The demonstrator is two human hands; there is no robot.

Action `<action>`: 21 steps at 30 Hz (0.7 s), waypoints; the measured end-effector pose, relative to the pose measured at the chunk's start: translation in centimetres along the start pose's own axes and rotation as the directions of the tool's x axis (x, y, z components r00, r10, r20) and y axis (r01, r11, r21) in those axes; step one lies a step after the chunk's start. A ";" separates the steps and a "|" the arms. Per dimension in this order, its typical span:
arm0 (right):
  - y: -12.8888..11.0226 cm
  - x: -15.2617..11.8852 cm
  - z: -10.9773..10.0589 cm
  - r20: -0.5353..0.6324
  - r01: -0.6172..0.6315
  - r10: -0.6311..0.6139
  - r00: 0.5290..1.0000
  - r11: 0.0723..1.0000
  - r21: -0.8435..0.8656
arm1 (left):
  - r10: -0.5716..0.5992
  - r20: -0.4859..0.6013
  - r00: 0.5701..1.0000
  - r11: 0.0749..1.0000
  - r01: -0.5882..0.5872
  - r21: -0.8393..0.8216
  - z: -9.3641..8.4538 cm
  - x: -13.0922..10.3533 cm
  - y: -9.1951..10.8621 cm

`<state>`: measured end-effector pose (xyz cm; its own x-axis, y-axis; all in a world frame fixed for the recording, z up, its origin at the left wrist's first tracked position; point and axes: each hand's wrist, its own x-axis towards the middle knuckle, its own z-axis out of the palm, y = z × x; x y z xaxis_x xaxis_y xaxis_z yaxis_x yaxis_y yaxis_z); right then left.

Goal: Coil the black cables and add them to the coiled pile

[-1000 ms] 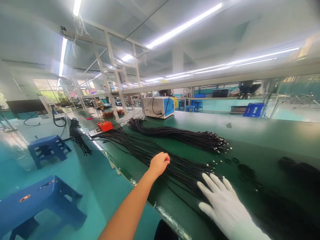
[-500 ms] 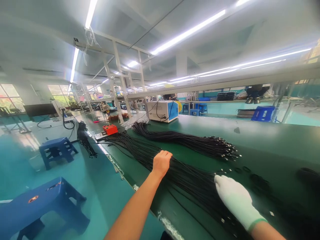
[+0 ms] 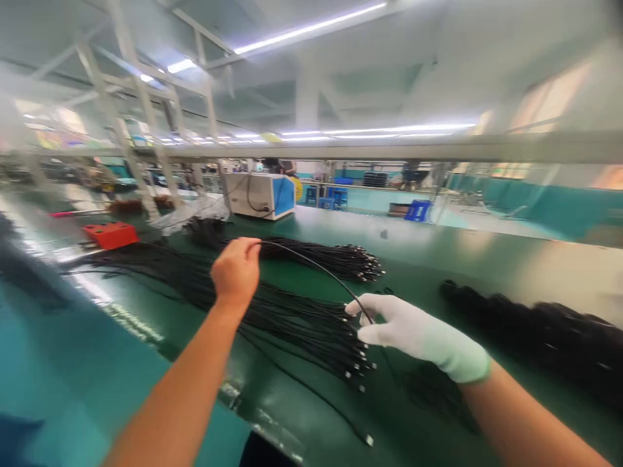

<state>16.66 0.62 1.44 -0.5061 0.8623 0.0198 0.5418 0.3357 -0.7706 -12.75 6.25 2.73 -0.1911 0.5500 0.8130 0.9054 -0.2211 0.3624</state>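
Near table edge: one stray cable point(image 3: 311, 394) is laid out on the green table point(image 3: 409, 421), its pale tip toward the lower right. The right hand point(image 3: 403, 327), gloved in white, is held over the pale-tipped ends of the near cable bundle point(image 3: 292, 324); its fingers are half curled, and the held cable point(image 3: 324, 269) is passed between thumb and forefinger. How firmly it is gripped there cannot be told. By the bare left hand point(image 3: 235, 269), the same cable is pinched between thumb and curled fingers; it is arched above the table between both hands. To the right, a dark heap point(image 3: 530, 324) is blurred. Farther off, the far cable bundle point(image 3: 335, 259) is laid beyond the near one. A red box point(image 3: 111, 235) is seen at left; a white-and-blue machine point(image 3: 257, 194) is set behind the bundles.
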 end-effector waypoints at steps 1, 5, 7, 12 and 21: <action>0.3 -0.3 -0.6 -0.059 -0.054 0.049 0.997 0.996 -0.074 | -0.032 -0.004 0.999 0.999 0.032 0.013 -0.1 0.3 -0.3; 1.4 -2.0 -2.4 -0.178 -0.158 0.153 0.972 0.987 -0.014 | -0.106 0.126 0.986 0.947 0.062 0.314 -0.7 0.1 -0.5; 1.7 -2.8 -2.1 -0.090 -0.170 0.179 0.980 0.980 0.105 | -0.014 0.179 0.984 0.933 -0.051 0.356 -1.0 -1.5 1.4; 3.1 -3.5 2.6 0.431 -0.291 -0.136 0.892 0.558 0.777 | 0.602 0.361 0.712 0.798 -0.555 -0.235 -1.6 -7.6 9.8; 5.3 -4.0 6.9 0.444 -0.420 -0.298 0.845 0.145 0.896 | 0.591 0.742 0.317 0.797 -0.082 -0.599 -0.3 -7.2 12.8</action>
<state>16.92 -3.62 -7.10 -0.8873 0.4598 -0.0366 -0.3100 -0.6530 -0.6910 0.06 -0.84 1.62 0.7555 0.6414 0.1337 0.5097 -0.7036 0.4951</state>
